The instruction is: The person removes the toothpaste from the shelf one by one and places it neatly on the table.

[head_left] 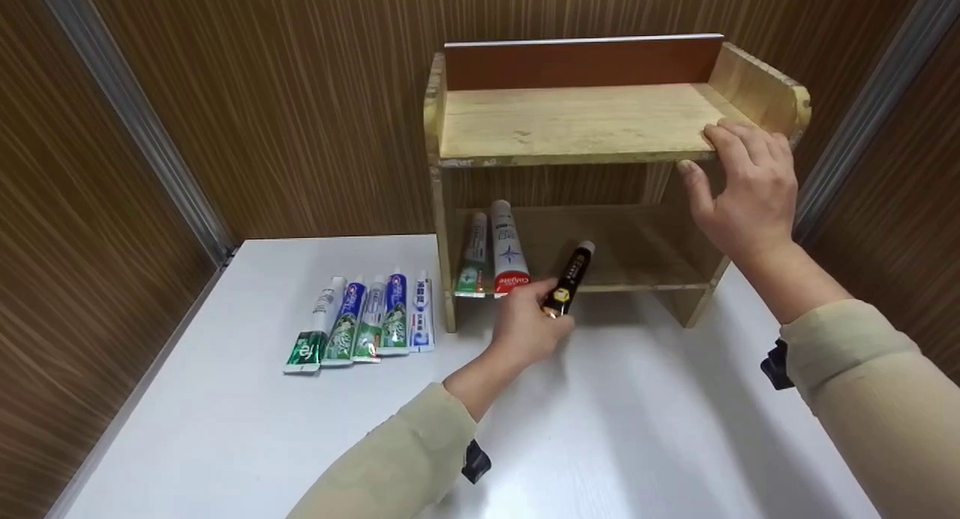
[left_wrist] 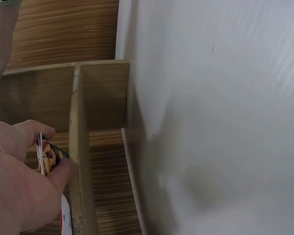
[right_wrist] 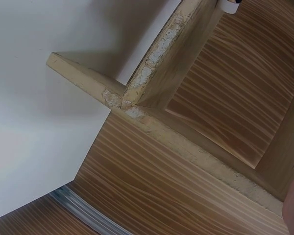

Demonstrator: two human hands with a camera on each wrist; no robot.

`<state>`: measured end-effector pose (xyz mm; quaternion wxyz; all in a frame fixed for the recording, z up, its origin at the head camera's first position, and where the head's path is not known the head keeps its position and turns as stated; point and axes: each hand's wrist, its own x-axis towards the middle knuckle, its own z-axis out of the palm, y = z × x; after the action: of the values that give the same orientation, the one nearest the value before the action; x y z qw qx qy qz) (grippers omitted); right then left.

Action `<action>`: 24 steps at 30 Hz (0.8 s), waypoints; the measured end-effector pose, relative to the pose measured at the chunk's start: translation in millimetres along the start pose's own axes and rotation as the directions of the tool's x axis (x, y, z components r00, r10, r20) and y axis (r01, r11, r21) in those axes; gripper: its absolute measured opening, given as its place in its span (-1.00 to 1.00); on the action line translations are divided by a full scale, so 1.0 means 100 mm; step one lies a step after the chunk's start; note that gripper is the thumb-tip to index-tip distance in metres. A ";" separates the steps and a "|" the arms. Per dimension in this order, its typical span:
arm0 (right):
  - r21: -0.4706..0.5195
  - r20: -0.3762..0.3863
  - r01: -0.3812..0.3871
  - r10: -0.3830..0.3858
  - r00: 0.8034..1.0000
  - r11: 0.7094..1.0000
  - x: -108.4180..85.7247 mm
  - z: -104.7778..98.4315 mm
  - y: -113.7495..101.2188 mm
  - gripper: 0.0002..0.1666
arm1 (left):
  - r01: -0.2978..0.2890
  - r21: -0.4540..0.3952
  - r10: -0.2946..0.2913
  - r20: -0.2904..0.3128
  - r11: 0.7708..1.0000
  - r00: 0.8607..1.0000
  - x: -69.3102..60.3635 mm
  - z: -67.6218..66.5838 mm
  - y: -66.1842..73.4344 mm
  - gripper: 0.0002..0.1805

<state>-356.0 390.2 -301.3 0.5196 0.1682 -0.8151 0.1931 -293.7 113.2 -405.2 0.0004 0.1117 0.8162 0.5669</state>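
Observation:
My left hand (head_left: 527,325) pinches a black toothpaste tube (head_left: 571,277) by its flat end, its white cap pointing up and back over the lower shelf board (head_left: 637,268). In the left wrist view, thumb and fingers grip the tube's end (left_wrist: 50,157) close to the board's front edge. Left of it, a white-and-red Colgate tube (head_left: 507,245) and a green-and-white tube (head_left: 473,253) lie side by side on that lower board. My right hand (head_left: 750,185) rests on the upper board's front right corner of the wooden shelf (head_left: 577,125), thumb below the edge.
Several toothpaste tubes lie in a row on the white table (head_left: 225,429), left of the shelf; among them are a green-and-white tube (head_left: 311,331) and a blue-and-white tube (head_left: 422,313). Wood-grained walls (head_left: 300,114) enclose the back and sides. The shelf's side panels (right_wrist: 196,152) stand on the table.

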 end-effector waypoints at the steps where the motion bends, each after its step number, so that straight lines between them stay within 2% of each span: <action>1: 0.001 0.001 0.001 -0.001 1.000 1.000 0.00 0.00 0.00 -0.41 | -0.003 -0.003 0.003 0.007 1.000 1.000 -0.01 -0.01 -0.01 -0.37; 9: 0.000 0.003 -0.001 0.001 1.000 1.000 0.00 0.00 0.01 -0.40 | 0.010 -0.036 -0.009 0.050 0.999 0.999 -0.15 -0.15 -0.04 -0.38; 15: -0.007 0.012 -0.011 0.011 1.000 1.000 -0.01 0.00 0.01 -0.40 | 0.016 -0.032 -0.013 0.101 0.999 0.995 -0.29 -0.33 -0.06 -0.39; 24: -0.002 0.006 -0.013 0.013 1.000 1.000 0.00 0.01 0.01 -0.41 | -0.088 0.011 0.086 0.143 0.996 0.986 -0.46 -0.69 -0.13 -0.44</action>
<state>-356.8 390.4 -301.6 0.5159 0.1630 -0.8180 0.1952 -260.3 37.0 -398.4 0.0330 0.1876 0.8132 0.5499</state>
